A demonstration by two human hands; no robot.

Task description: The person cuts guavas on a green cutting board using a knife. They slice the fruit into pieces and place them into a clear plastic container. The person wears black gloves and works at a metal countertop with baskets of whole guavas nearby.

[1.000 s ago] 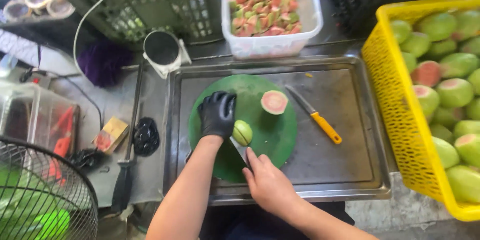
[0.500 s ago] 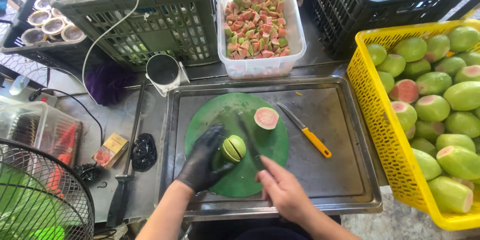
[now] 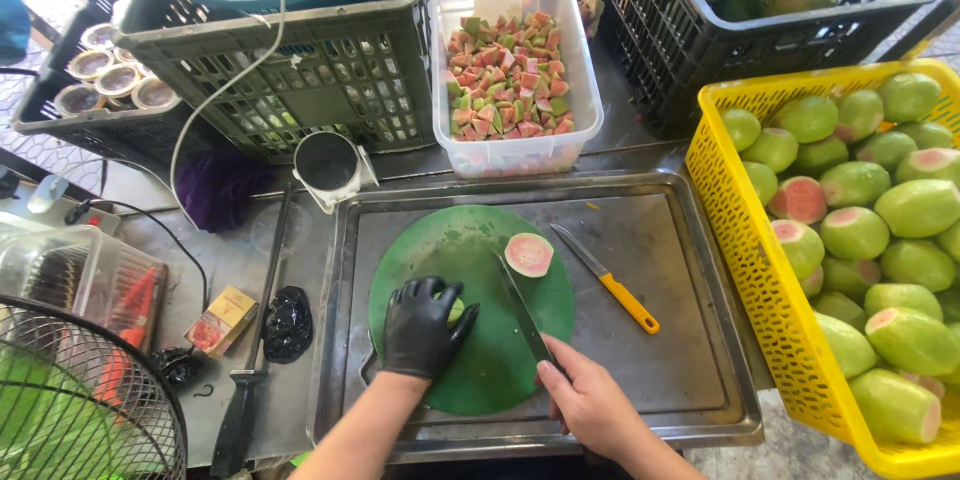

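Head view, small yellow-red box [image 3: 221,319] (left of tray [image 3: 660,240])

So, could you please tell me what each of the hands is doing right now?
Left hand: closed over the guava piece.
Right hand: gripping the knife.

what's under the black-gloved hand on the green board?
A guava piece, only a green sliver showing past the gloved left hand. Its cuts and pink flesh are covered. It lies on the green cutting board.
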